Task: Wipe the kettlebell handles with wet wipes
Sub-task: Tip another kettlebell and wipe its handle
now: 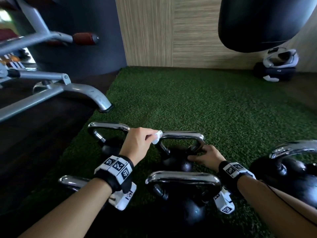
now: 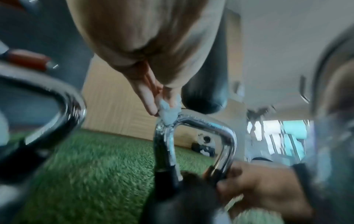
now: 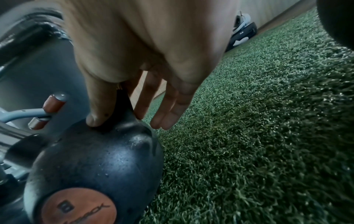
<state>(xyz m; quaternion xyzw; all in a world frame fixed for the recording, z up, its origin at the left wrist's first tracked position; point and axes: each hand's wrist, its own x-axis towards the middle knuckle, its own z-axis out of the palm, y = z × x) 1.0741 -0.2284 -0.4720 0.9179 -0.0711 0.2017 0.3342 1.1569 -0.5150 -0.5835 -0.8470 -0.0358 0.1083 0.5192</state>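
Several black kettlebells with chrome handles stand on green turf (image 1: 205, 100). My left hand (image 1: 151, 139) pinches a small white wet wipe (image 1: 157, 137) and presses it on the left top corner of the middle kettlebell's handle (image 1: 181, 135). The left wrist view shows the left hand (image 2: 159, 106) holding the wipe (image 2: 168, 114) on that handle's (image 2: 206, 123) bend. My right hand (image 1: 204, 158) grips the base of the handle's right leg. In the right wrist view, the right hand's (image 3: 118, 118) thumb and fingers straddle the black post above the kettlebell body (image 3: 95, 159).
Other kettlebells stand close by: back left (image 1: 108, 125), front centre (image 1: 183, 177), front left (image 1: 72, 182) and right (image 1: 291, 152). A grey gym machine leg (image 1: 89, 93) lies left. A black punching bag (image 1: 257, 23) hangs at the back right over a dark bag (image 1: 277, 69).
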